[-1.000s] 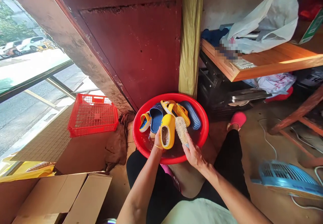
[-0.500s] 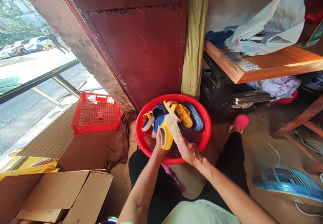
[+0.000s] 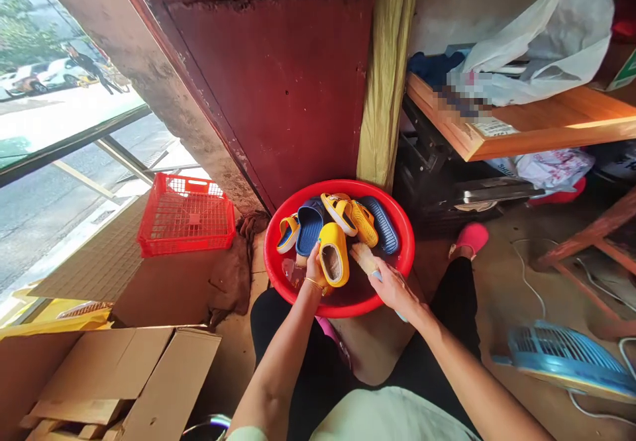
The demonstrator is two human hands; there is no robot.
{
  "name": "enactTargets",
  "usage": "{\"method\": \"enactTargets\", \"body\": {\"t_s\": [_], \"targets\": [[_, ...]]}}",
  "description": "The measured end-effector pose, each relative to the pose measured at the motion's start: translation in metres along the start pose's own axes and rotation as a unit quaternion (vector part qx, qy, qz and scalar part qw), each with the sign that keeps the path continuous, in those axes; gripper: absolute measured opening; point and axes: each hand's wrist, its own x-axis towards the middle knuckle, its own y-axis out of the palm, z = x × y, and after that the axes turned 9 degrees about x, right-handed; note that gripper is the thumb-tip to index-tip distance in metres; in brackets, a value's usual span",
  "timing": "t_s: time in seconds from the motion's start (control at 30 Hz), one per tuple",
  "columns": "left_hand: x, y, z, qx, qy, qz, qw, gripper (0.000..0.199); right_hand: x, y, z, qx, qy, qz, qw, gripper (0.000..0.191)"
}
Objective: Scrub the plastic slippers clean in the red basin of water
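My left hand (image 3: 314,267) is closed on a yellow clog (image 3: 333,253), its pale lined opening turned up toward me. In my right hand (image 3: 393,288) is a scrub brush (image 3: 365,257) with cream bristles, just right of the clog and apart from it. Both are over a red basin (image 3: 408,242) of dark water between my legs. Along the basin's far side lie a blue slide (image 3: 310,226), a small yellow-and-blue sandal (image 3: 288,234), a yellow sandal with a white sole (image 3: 340,213), another yellow sandal (image 3: 365,224) and a ribbed blue slipper (image 3: 381,222).
A dark red door (image 3: 268,83) stands behind the basin. To the left are a red plastic crate (image 3: 187,219) and an open cardboard box (image 3: 109,375). A wooden table (image 3: 551,123) juts in at upper right, and a blue fan (image 3: 566,355) lies at lower right.
The brush has come off the clog's side and moved right with my right hand. My left hand has turned the clog so its opening shows more fully.
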Motion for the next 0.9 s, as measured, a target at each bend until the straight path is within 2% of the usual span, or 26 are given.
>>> {"method": "enactTargets", "body": {"t_s": [0.1, 0.2, 0.27, 0.33, 0.43, 0.5, 0.63, 0.73, 0.83, 0.9], "targets": [[0.005, 0.002, 0.001, -0.015, -0.008, -0.015, 1.000, 0.052, -0.007, 0.001, -0.003, -0.084, 0.047, 0.088, 0.991, 0.052], [0.008, 0.004, 0.005, -0.013, -0.008, -0.029, 0.999, 0.052, 0.000, -0.001, -0.001, -0.108, 0.052, 0.116, 0.986, 0.050], [0.009, 0.004, 0.007, -0.016, -0.004, -0.038, 0.999, 0.053, 0.003, -0.005, -0.002, -0.091, 0.052, 0.106, 0.989, 0.047], [0.009, 0.002, 0.006, -0.025, -0.003, -0.041, 0.999, 0.056, 0.000, -0.008, -0.004, -0.043, 0.037, 0.059, 0.997, 0.046], [0.010, -0.002, 0.004, -0.038, 0.006, -0.033, 0.999, 0.066, -0.019, -0.006, -0.004, 0.058, -0.027, -0.044, 0.997, 0.055], [0.012, -0.004, 0.003, -0.038, 0.009, -0.026, 0.999, 0.071, -0.034, 0.002, 0.001, 0.099, -0.078, -0.074, 0.989, 0.064], [0.015, -0.005, 0.003, -0.029, 0.013, -0.003, 0.999, 0.069, -0.050, 0.021, 0.013, 0.115, -0.154, -0.073, 0.979, 0.070], [0.019, -0.006, 0.003, -0.045, 0.034, 0.007, 0.998, 0.061, -0.051, 0.029, 0.018, 0.087, -0.183, -0.061, 0.977, 0.071], [0.022, -0.008, 0.003, -0.074, 0.044, 0.019, 0.996, 0.057, -0.047, 0.032, 0.021, 0.034, -0.191, -0.019, 0.981, 0.074], [0.023, -0.010, 0.004, -0.079, 0.030, 0.023, 0.996, 0.058, -0.036, 0.032, 0.026, -0.011, -0.170, -0.002, 0.985, 0.074]]}}
